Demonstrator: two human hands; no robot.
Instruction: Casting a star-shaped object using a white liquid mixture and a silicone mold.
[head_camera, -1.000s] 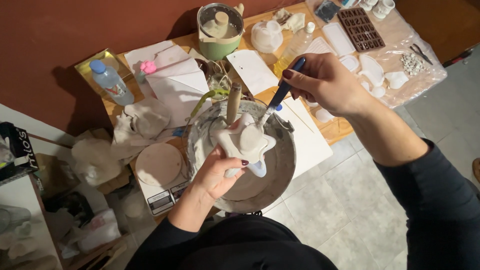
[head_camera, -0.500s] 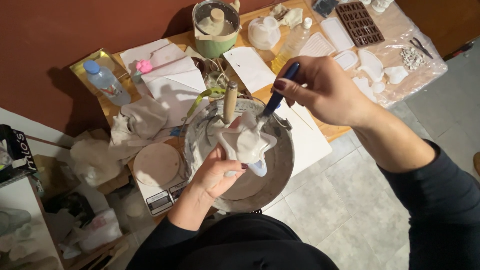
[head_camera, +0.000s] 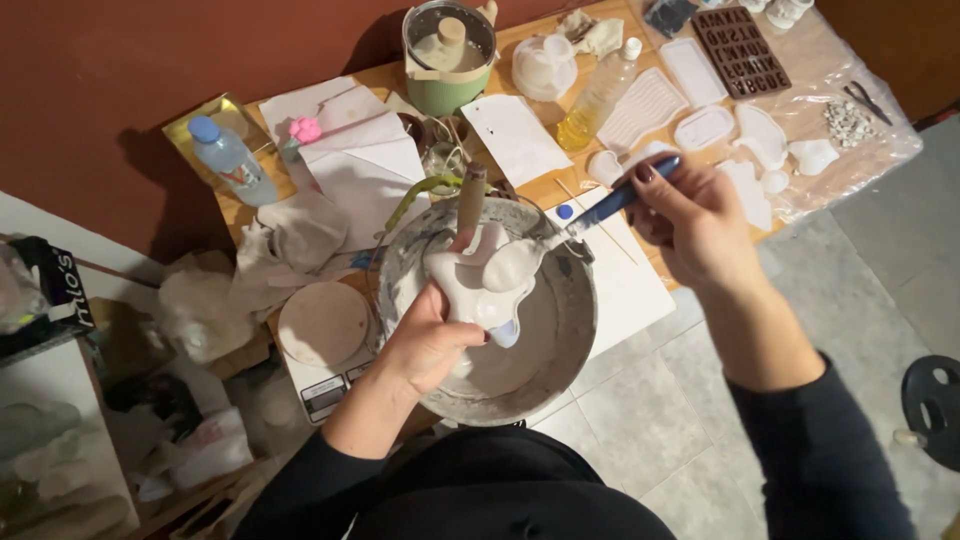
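A mixing bowl (head_camera: 487, 330) sits at the near edge of the tabletop (head_camera: 520, 190), partly overhanging it. Over the bowl, the left hand (head_camera: 430, 340) holds a mould (head_camera: 480, 285), and the right hand (head_camera: 695, 220) holds a spoon (head_camera: 560, 240) whose tip rests on the mould. A scale (head_camera: 325, 345) stands just left of the bowl, with crumpled cloth (head_camera: 290, 245) behind it. A water bottle (head_camera: 228, 158) stands near the far left corner. A pot (head_camera: 449, 45) stands at the far edge, an oil bottle (head_camera: 598, 95) to its right. Flat moulds (head_camera: 720, 125) lie toward the right edge.
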